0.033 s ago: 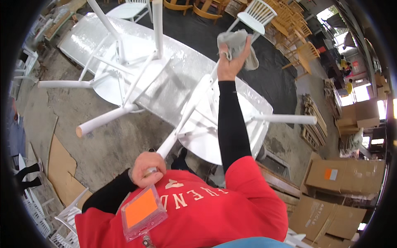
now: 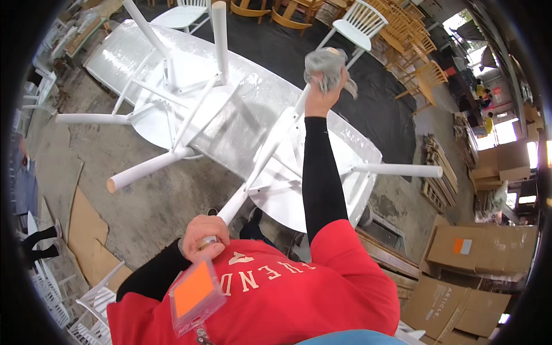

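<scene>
An upturned white chair (image 2: 279,204) rests on a long table under shiny clear wrap. My left hand (image 2: 205,237) is closed round the end of its near leg (image 2: 233,205), close to my chest. At the far leg, my right hand (image 2: 323,100) grips a grey cloth (image 2: 325,69). The cloth bunches round the end of that leg, and what looks like a bare wood tip shows at its top. A second upturned white chair (image 2: 150,112) lies to the left on the same table (image 2: 244,118), its legs pointing outward.
Upright white chairs (image 2: 355,33) and wooden chairs (image 2: 424,80) stand beyond, near a black floor sheet (image 2: 376,106). Cardboard boxes (image 2: 483,247) and stacked wood strips (image 2: 440,172) are at right. Flat cardboard (image 2: 86,230) and more white chairs (image 2: 95,299) are at left.
My right fingers have closed on the cloth, which now bunches round the far leg's end; before, it lay loosely across the hand. My left hand keeps its grip.
</scene>
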`<control>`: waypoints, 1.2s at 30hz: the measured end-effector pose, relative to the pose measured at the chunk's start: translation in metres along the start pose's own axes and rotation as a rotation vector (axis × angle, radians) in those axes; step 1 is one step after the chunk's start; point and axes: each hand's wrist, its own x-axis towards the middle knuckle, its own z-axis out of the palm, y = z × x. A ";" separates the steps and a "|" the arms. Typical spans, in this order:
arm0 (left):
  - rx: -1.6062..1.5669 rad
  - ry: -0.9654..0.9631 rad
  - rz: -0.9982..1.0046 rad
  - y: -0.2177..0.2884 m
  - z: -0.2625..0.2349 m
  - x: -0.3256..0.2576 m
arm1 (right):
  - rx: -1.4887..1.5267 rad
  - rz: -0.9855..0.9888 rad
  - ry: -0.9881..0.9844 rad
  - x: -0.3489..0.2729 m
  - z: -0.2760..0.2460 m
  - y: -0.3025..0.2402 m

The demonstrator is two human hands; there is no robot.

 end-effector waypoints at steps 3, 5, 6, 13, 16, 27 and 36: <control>-0.065 0.105 -0.042 -0.001 0.008 -0.005 | -0.325 0.282 -0.201 -0.035 -0.032 0.064; -0.059 0.135 -0.078 0.001 0.009 -0.004 | -0.263 0.342 -0.385 -0.032 -0.048 0.077; -0.056 0.150 -0.095 0.002 0.011 -0.003 | -0.319 0.339 -0.464 -0.024 -0.049 0.078; 0.013 0.259 -0.257 0.010 0.021 -0.021 | 0.118 -0.020 -0.251 0.028 0.015 0.016; 0.008 0.314 -0.360 0.028 0.029 0.004 | -0.165 0.172 -0.315 -0.016 0.002 0.074; -0.023 0.391 -0.239 0.011 0.031 -0.001 | 0.233 0.292 -0.167 -0.040 -0.067 0.085; -0.003 0.279 -0.219 0.007 0.028 -0.002 | 0.289 0.878 0.547 -0.083 -0.301 -0.022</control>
